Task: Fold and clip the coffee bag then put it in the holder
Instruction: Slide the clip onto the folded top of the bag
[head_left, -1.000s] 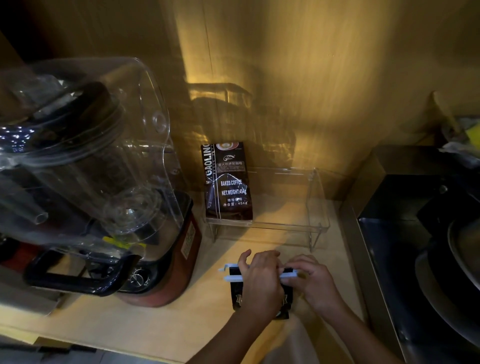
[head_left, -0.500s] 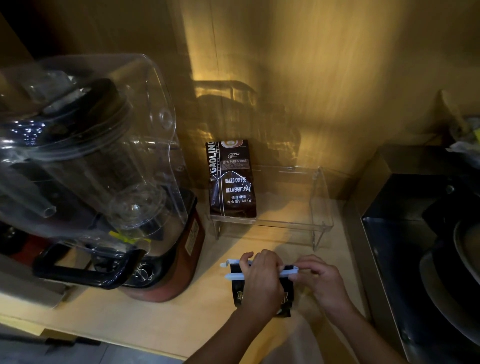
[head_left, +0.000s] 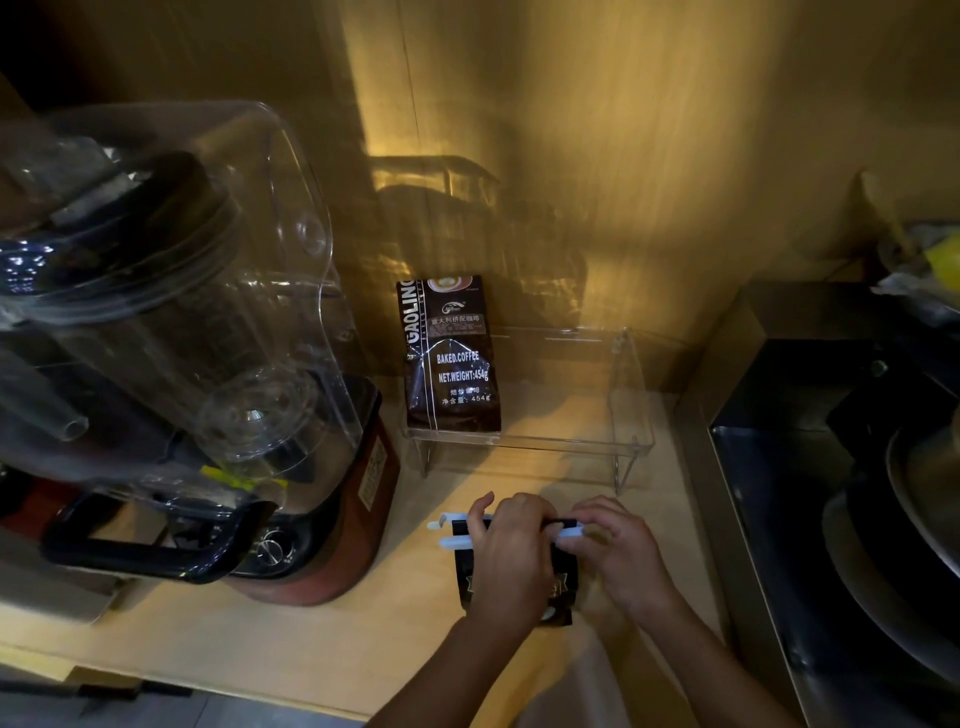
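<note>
Head view, scene: a person stands at a wooden bench (head_left: 291, 644), both hands working on a dark coffee bag (head_left: 563, 587) that lies flat near the front edge, right of the middle.
Head view, left hand: the left hand (head_left: 511, 556) lies over the bag's upper half, fingers curled down across the white clip (head_left: 457, 543); it is closed on bag and clip together.
Head view, right hand: the right hand (head_left: 621, 551) pinches the clip's right end, fingers narrow and bent.
Head view, clip: its two white bars stand slightly apart at the left end, so it looks not yet snapped shut.
Head view, change: against half a second and a second ago the hands sit in almost the same hold, the right fingers a little tighter on the clip's end; the bag has not left its spot.
Head view, meaning: the fold seems made and the clipping is the step in hand, probably close to done.
Head view, holder: the clear holder (head_left: 631, 410) stands at the back of the bench against the wall, with another coffee bag (head_left: 449, 358) upright in its left end and free room to the right.
Head view, neighbours: a blender (head_left: 171, 364) fills the bench's left side; a dark sink (head_left: 779, 467) lies off its right edge.
</note>
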